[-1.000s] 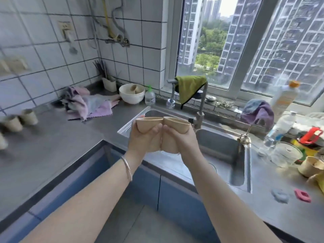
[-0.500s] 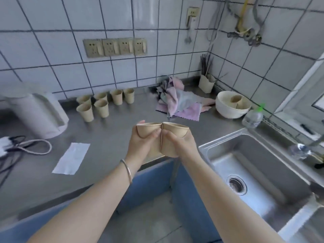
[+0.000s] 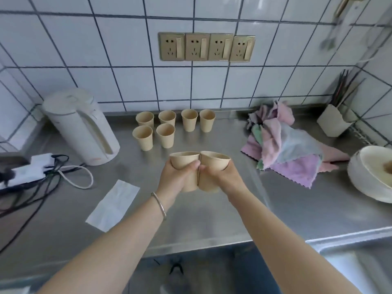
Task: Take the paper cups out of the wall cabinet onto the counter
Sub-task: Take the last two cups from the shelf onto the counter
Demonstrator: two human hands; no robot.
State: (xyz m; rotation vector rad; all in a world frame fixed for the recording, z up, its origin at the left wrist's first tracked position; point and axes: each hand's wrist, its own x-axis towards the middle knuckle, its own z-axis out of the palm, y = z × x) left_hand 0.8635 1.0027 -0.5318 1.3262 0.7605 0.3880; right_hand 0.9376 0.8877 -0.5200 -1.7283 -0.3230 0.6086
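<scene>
While the left hand (image 3: 177,177) and the right hand (image 3: 220,179) each grip one paper cup (image 3: 184,160), rims touching, just in front of the six cups (image 3: 166,129) standing on the counter (image 3: 297,209), the carrying step looks nearly finished; setting both down upright beside those six comes next.

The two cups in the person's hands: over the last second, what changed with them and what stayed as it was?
The person turned left, away from the sink and window, bringing the two cups to the counter stretch where six paper cups stand below the sockets. Nothing was let go: the left hand still holds the left cup, the right hand the right cup, pressed side by side. The six standing cups did not move.
</scene>
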